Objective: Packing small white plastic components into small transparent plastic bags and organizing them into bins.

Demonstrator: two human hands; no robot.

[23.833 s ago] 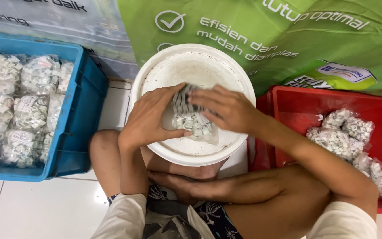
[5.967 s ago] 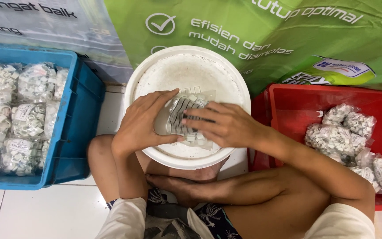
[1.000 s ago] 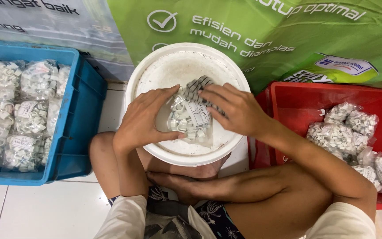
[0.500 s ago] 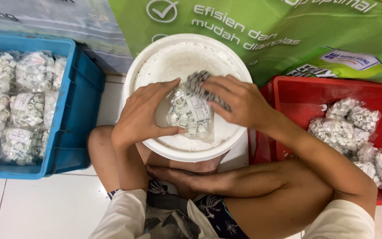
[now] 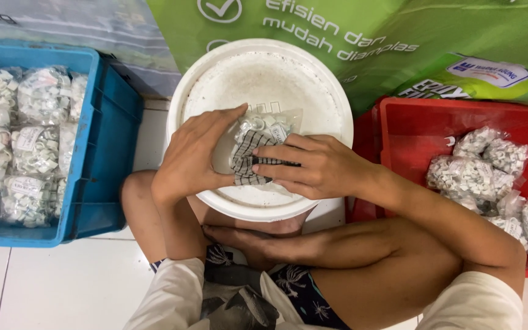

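Plastic bag under right hand.

— What can't you make out on the round white bucket lid?
— My right hand covers most of the striped grey cloth and the clear plastic bag of small white clips beneath.
— And left of the lid?
— The blue plastic crate is cut off by the frame's edge.

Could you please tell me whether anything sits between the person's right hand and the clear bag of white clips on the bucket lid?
Yes: a checked cloth lies under the right hand, covering the bag of white clips.
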